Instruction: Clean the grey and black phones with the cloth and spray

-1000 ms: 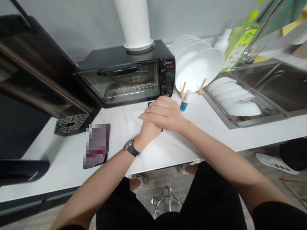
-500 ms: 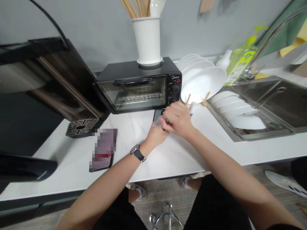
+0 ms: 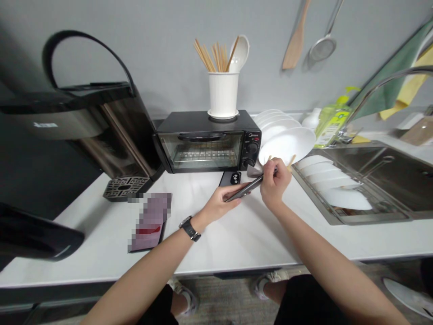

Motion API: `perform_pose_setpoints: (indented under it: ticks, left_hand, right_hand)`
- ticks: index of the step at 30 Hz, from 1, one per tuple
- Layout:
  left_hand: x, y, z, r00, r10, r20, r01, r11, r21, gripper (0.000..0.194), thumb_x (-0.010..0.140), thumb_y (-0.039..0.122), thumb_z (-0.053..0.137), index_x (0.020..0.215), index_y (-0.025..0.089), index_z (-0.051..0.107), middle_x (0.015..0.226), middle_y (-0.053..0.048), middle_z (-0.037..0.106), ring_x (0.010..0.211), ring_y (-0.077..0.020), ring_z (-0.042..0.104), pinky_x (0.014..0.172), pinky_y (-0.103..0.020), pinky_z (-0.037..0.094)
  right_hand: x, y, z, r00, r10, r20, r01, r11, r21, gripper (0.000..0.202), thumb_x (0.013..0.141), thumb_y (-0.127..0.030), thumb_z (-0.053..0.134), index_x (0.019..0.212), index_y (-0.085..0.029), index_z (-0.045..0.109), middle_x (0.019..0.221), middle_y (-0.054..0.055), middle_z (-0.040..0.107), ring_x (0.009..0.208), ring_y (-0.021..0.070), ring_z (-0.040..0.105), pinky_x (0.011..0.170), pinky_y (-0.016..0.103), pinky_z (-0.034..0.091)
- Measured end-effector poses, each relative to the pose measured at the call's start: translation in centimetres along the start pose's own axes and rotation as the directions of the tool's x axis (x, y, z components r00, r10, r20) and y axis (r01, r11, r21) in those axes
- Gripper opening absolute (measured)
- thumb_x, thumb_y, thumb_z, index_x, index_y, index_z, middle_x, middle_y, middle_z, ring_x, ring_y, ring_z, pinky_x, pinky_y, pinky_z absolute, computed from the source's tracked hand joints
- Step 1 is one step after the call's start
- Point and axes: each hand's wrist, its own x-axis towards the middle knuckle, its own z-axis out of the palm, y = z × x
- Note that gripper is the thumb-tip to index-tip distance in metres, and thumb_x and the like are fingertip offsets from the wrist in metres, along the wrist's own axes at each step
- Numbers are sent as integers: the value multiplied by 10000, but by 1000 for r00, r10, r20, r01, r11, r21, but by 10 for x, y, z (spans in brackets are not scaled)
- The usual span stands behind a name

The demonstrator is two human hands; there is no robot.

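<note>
In my left hand [image 3: 225,198] is a dark phone [image 3: 248,187], seen nearly edge-on and tilted up to the right above the counter. My right hand [image 3: 275,180] is closed at the phone's upper end. A thin grey piece [image 3: 253,171], cloth or film, I cannot tell which, sticks out on the left of that fist. Behind the held phone, a second dark phone [image 3: 233,178] with round camera lenses lies on the counter against the toaster oven. A third phone [image 3: 150,221], its screen pixelated, rests left of my hands.
A black toaster oven [image 3: 206,151] carries a white cup [image 3: 223,95] of chopsticks and a spoon. To the left stands a dark drink machine [image 3: 131,135]. White plates [image 3: 287,144] stand on the right, beside a sink rack [image 3: 321,207] with bowls and a soap bottle [image 3: 334,122].
My hands have moved apart from their overlapped position, and the phone between them now shows edge-on. The view has tilted up, bringing in more wall.
</note>
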Motion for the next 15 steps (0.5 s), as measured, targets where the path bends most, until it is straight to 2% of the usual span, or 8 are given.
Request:
perform_pose_setpoints:
  ticks: [2,4,7,10,11,12,15]
  left_hand:
    - [0,2,1,998,-8,61,11,999,-44,675,883,493,814,1465,191,652,1321,-175,757,1302,-325,689,1061,-421,575]
    - [0,1,5,998,-29,61,32,998,-47,669,927,503,770,1507,212,608,1283,-166,770,1265,-312,712,1055,-430,581]
    - [0,-4,10,996,-73,-46,72,997,-33,634,968,552,697,1471,174,625,1177,-151,787,1098,-277,769,942,-397,630]
    - [2,-11,11,985,-94,-144,92,996,-23,587,964,552,685,1387,146,658,1135,-125,773,992,-242,772,863,-366,649]
    - [3,-13,11,981,-94,-172,94,996,-8,537,972,536,669,1335,140,675,1096,-113,770,941,-230,770,835,-366,654]
    - [5,-16,10,976,-80,-203,87,996,25,469,978,510,655,1255,133,696,1036,-100,765,887,-221,762,809,-369,657]
    - [9,-26,5,948,91,-306,-13,968,249,236,943,360,663,1018,140,704,963,-100,747,882,-239,739,845,-403,650]
  right_hand:
    - [2,1,1,995,83,-54,-82,996,17,461,1083,-509,494,703,-253,442,614,-54,438,572,151,416,585,312,333]
    - [3,3,2,990,129,-55,-129,992,15,481,1083,-548,479,704,-252,451,618,-54,442,579,151,422,588,309,342]
    - [2,7,6,988,141,65,-139,990,-27,495,1111,-529,414,728,-240,534,647,-35,523,610,157,497,621,312,393]
    - [-3,8,8,972,41,231,-20,996,-91,507,1140,-453,342,840,-232,685,817,29,708,848,199,669,840,369,505]
    - [-6,7,9,949,-25,313,59,993,-98,498,1142,-428,340,888,-238,723,884,40,752,962,216,698,958,411,506]
    - [-10,4,10,906,-104,410,148,986,-77,479,1142,-409,349,937,-247,751,937,39,782,1050,224,708,1060,450,482]
    - [-25,-6,14,695,-319,645,334,937,105,404,1135,-370,386,1137,-252,773,1109,36,817,1168,213,717,1189,482,437]
